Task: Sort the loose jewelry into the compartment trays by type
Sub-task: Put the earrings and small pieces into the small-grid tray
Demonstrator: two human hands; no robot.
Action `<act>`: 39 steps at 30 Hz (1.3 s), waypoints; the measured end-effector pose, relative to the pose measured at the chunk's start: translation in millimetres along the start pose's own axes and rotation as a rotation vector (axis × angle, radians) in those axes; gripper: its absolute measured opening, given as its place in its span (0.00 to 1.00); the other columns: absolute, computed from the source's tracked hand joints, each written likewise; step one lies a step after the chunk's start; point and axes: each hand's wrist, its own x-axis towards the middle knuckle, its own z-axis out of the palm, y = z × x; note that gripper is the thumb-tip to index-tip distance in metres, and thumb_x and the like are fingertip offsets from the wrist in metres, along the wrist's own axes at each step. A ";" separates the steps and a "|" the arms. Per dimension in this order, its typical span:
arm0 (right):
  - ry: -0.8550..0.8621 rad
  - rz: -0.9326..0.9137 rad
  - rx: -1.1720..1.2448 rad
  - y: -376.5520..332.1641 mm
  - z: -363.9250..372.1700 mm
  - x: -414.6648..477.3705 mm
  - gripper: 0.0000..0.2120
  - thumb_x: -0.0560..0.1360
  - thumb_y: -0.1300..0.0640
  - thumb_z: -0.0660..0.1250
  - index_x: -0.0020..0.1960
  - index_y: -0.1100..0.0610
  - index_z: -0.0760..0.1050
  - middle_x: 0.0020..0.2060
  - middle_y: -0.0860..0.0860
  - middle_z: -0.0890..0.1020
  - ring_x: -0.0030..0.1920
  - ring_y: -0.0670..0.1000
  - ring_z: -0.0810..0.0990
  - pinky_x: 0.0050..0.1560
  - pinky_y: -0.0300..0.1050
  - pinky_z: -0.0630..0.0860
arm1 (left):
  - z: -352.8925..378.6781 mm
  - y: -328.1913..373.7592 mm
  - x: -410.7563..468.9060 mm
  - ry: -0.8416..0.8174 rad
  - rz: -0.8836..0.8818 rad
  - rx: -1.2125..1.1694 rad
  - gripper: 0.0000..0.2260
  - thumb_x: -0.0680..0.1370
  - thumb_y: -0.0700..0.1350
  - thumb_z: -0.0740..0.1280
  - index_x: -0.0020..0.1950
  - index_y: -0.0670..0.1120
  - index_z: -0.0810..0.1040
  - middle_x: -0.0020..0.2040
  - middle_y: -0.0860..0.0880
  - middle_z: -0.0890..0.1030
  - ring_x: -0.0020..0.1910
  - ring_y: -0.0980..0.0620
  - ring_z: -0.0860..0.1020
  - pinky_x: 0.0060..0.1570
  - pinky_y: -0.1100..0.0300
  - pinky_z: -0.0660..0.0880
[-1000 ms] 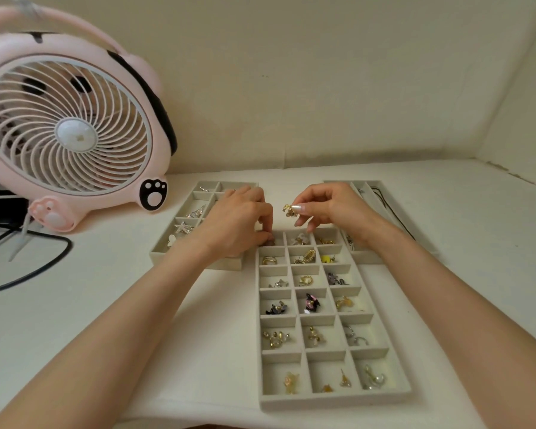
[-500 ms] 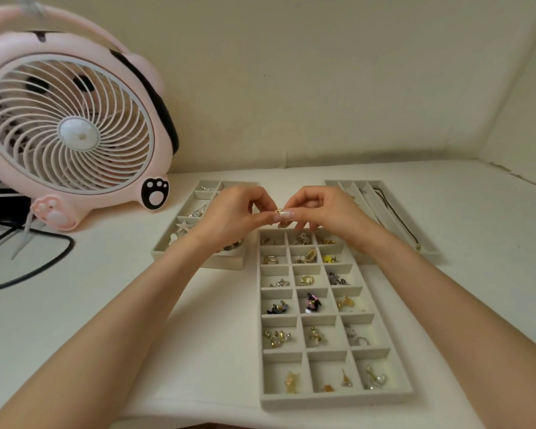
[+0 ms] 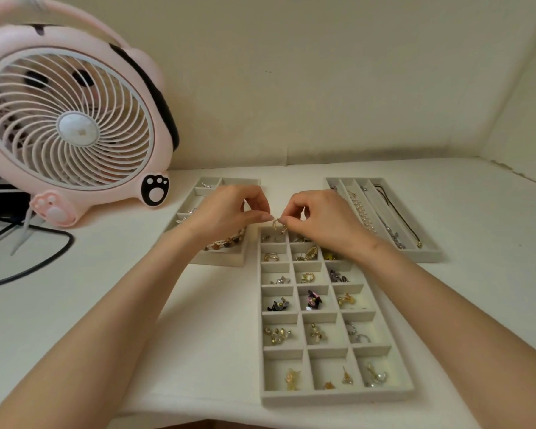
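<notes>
My left hand [image 3: 232, 212] and my right hand [image 3: 319, 216] meet fingertip to fingertip over the far end of the middle grey tray [image 3: 338, 396]. Between them they pinch a small gold earring piece [image 3: 277, 226], which hangs just above the tray's top-left cells. That tray has many small cells, most holding earrings and rings. A second tray [image 3: 220, 258] lies to the left under my left wrist, with a beaded bracelet [image 3: 226, 241] in its near cell. A third tray [image 3: 421, 253] on the right holds a pearl strand [image 3: 364, 213] and a black cord necklace [image 3: 398, 213] in long slots.
A pink desk fan [image 3: 75, 125] with a paw print stands at the back left, with a black cable [image 3: 44, 264] looping across the white tabletop. The wall runs close behind the trays. The table's front edge lies just below the middle tray.
A second ago my right hand alone held the gold piece while my left hand rested on the left tray. My left hand has risen to it, and both now pinch the piece.
</notes>
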 end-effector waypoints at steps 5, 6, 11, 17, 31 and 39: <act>-0.047 -0.085 -0.234 -10.3 -1.5 0.9 0.04 0.74 0.52 0.66 0.43 0.51 0.79 0.41 0.43 0.77 0.45 0.47 0.76 0.48 0.47 0.74 | -7.8 -3.1 -3.0 -0.140 0.095 0.107 0.12 0.74 0.39 0.63 0.44 0.56 0.80 0.44 0.55 0.73 0.46 0.56 0.68 0.47 0.61 0.65; -0.057 -0.099 -0.271 -12.1 -1.5 1.3 0.04 0.74 0.52 0.66 0.43 0.51 0.79 0.41 0.43 0.75 0.46 0.48 0.76 0.47 0.45 0.72 | -8.0 -2.5 -3.5 -0.166 0.108 0.117 0.15 0.73 0.38 0.61 0.44 0.57 0.80 0.44 0.54 0.72 0.46 0.56 0.66 0.48 0.61 0.63; -0.086 -0.173 -0.411 -17.3 2.5 2.1 0.05 0.75 0.53 0.64 0.46 0.50 0.78 0.42 0.44 0.72 0.49 0.49 0.75 0.42 0.43 0.64 | -6.2 -0.8 -3.4 -0.200 0.148 0.212 0.18 0.70 0.33 0.59 0.45 0.53 0.83 0.43 0.59 0.67 0.49 0.54 0.64 0.48 0.63 0.58; -0.099 -0.124 -0.330 -16.0 -5.4 0.9 0.04 0.75 0.51 0.65 0.46 0.48 0.79 0.42 0.44 0.75 0.46 0.48 0.75 0.46 0.45 0.71 | -4.1 0.5 -2.8 -0.186 0.142 0.219 0.18 0.70 0.32 0.60 0.45 0.52 0.84 0.45 0.55 0.68 0.49 0.54 0.64 0.51 0.62 0.60; -0.175 -0.021 -0.114 5.4 -38.4 -1.0 0.07 0.73 0.55 0.69 0.42 0.43 0.82 0.40 0.43 0.76 0.39 0.42 0.71 0.43 0.42 0.69 | 8.1 9.0 -3.5 -0.069 0.201 0.050 0.19 0.67 0.41 0.56 0.49 0.51 0.82 0.45 0.52 0.72 0.48 0.54 0.66 0.48 0.63 0.62; -0.264 0.024 -0.189 10.4 -32.2 0.9 0.04 0.70 0.51 0.72 0.41 0.41 0.80 0.39 0.44 0.77 0.40 0.42 0.73 0.44 0.44 0.71 | 20.9 12.3 -3.0 -0.148 0.275 0.136 0.24 0.66 0.38 0.53 0.53 0.53 0.82 0.46 0.54 0.67 0.46 0.55 0.62 0.48 0.63 0.58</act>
